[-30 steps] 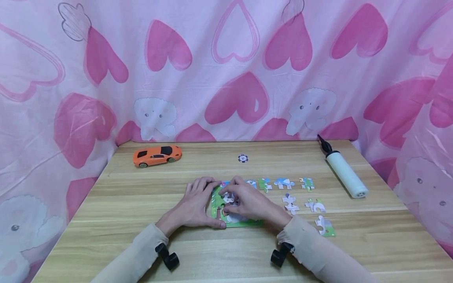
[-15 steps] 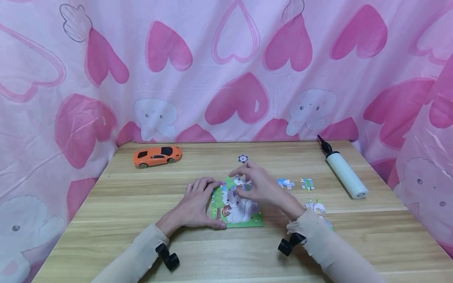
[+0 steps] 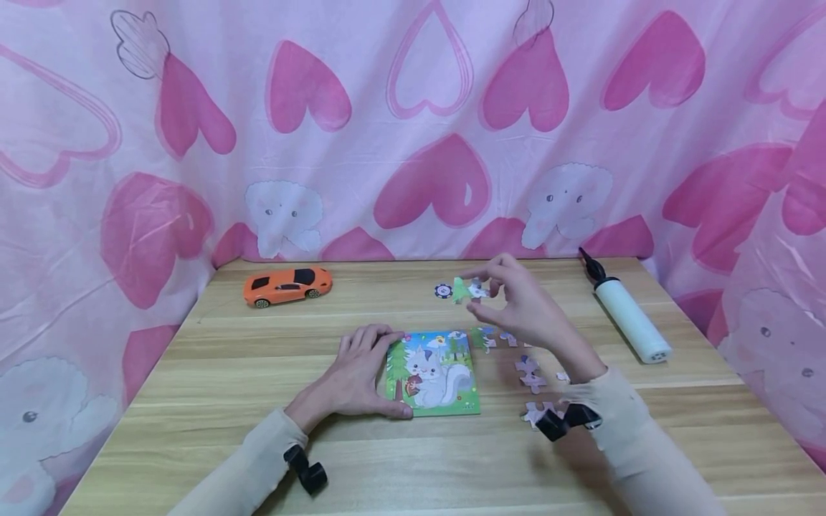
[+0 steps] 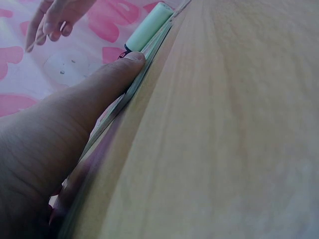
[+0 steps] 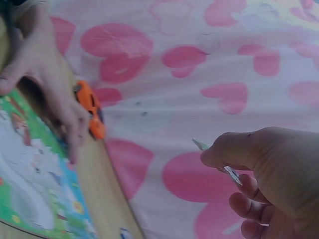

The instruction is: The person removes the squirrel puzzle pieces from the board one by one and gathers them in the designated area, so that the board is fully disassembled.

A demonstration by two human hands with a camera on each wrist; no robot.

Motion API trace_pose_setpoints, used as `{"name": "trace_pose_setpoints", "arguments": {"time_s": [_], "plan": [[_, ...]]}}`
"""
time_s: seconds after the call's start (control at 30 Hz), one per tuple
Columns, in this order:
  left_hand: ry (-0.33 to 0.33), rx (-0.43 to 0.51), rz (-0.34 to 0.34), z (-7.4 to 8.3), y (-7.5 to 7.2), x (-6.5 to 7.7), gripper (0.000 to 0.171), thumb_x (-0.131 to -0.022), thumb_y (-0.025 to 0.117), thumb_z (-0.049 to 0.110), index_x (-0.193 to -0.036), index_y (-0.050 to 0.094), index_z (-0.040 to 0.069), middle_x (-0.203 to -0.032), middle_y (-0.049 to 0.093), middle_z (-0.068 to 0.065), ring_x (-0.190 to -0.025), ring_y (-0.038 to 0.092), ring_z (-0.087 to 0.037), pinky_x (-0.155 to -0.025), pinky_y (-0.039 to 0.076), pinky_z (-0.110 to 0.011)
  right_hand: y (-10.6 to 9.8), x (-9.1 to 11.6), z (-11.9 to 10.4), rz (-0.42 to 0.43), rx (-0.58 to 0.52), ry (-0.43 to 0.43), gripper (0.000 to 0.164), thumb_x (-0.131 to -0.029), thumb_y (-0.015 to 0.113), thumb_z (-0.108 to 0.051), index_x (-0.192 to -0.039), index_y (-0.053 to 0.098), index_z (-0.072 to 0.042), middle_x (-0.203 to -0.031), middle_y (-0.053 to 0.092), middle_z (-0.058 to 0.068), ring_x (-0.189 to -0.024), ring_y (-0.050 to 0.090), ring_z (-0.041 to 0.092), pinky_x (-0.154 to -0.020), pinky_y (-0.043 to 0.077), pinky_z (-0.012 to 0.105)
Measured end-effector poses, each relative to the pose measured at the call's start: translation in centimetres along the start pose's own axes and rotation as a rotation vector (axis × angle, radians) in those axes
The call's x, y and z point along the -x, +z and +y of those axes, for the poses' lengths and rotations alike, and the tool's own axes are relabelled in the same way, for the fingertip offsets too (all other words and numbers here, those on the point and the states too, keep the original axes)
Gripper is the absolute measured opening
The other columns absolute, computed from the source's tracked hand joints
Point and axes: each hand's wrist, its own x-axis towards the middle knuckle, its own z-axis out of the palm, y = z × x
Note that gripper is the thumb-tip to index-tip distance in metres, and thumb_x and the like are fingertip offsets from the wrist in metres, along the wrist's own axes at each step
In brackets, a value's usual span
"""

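Observation:
A square squirrel picture board (image 3: pixel 442 376) lies flat on the table in the head view. My left hand (image 3: pixel 355 373) rests along its left side, the thumb at the near corner and the fingertips at the far one. Above the table, beyond the board and to its right, my right hand (image 3: pixel 519 304) pinches a jigsaw puzzle piece (image 3: pixel 460 291) with green and white print. The right wrist view shows that piece (image 5: pixel 232 174) nearly edge-on between thumb and fingers. Loose puzzle pieces (image 3: pixel 530 374) lie right of the board, some hidden by my right arm.
An orange toy car (image 3: pixel 287 287) stands at the back left. A blue-and-white chip (image 3: pixel 443 290) lies at the back middle. Over at the right is a pale hand pump (image 3: pixel 632 319) with a black nozzle. A pink heart-patterned curtain (image 3: pixel 432 179) closes off the table's far edge.
My right hand has lifted off the board and moved away and to the right, carrying the puzzle piece. The squirrel picture now shows uncovered. My left hand has stayed in place.

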Motion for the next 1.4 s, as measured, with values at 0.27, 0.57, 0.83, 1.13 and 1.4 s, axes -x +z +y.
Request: {"name": "trace_pose_setpoints", "arguments": {"time_s": [0.27, 0.57, 0.83, 1.13, 1.4], "plan": [[-0.002, 0.001, 0.003, 0.0, 0.0, 0.0, 0.136, -0.068, 0.077, 0.098, -0.173, 0.039, 0.020, -0.167, 0.038, -0.005, -0.152, 0.035, -0.029, -0.123, 0.029, -0.057, -2.7, 0.5, 0.1, 0.079, 0.017, -0.020, 0.045, -0.096, 0.089, -0.012, -0.139, 0.077, -0.018, -0.114, 0.060, 0.003, -0.095, 0.051, 0.022, -0.079, 0.042, 0.034], [-0.005, -0.001, 0.003, 0.1, 0.0, 0.1, 0.136, -0.068, 0.077, 0.098, -0.173, 0.038, 0.020, -0.167, 0.038, -0.006, -0.153, 0.035, -0.030, -0.123, 0.028, -0.057, -4.5, 1.1, -0.1, 0.060, 0.022, -0.043, 0.045, -0.097, 0.088, -0.014, -0.140, 0.077, -0.021, -0.114, 0.062, 0.000, -0.097, 0.053, 0.021, -0.080, 0.043, 0.033], [-0.003, -0.005, 0.003, 0.0, 0.1, 0.1, 0.137, -0.068, 0.077, 0.098, -0.173, 0.038, 0.020, -0.167, 0.038, -0.005, -0.152, 0.035, -0.030, -0.122, 0.029, -0.057, -5.2, 1.5, 0.0, 0.020, 0.061, -0.030, 0.046, -0.095, 0.091, -0.015, -0.139, 0.078, -0.022, -0.116, 0.062, 0.000, -0.103, 0.053, 0.022, -0.084, 0.045, 0.038], [-0.004, 0.007, 0.001, 0.1, 0.2, 0.0, 0.137, -0.068, 0.076, 0.099, -0.173, 0.038, 0.021, -0.167, 0.038, -0.005, -0.152, 0.034, -0.030, -0.123, 0.028, -0.058, -5.0, 2.5, 0.7, -0.084, 0.078, 0.040, 0.046, -0.093, 0.094, -0.027, -0.136, 0.078, -0.025, -0.123, 0.064, 0.001, -0.114, 0.054, 0.024, -0.092, 0.047, 0.046], [-0.010, 0.011, 0.004, 0.0, 0.1, 0.0, 0.138, -0.067, 0.076, 0.100, -0.174, 0.037, 0.021, -0.168, 0.037, -0.005, -0.153, 0.034, -0.030, -0.125, 0.026, -0.059, -3.4, 3.6, 2.7, -0.159, 0.093, 0.018, 0.047, -0.090, 0.096, -0.019, -0.134, 0.079, -0.028, -0.119, 0.068, -0.004, -0.112, 0.059, 0.021, -0.092, 0.052, 0.047]]}}
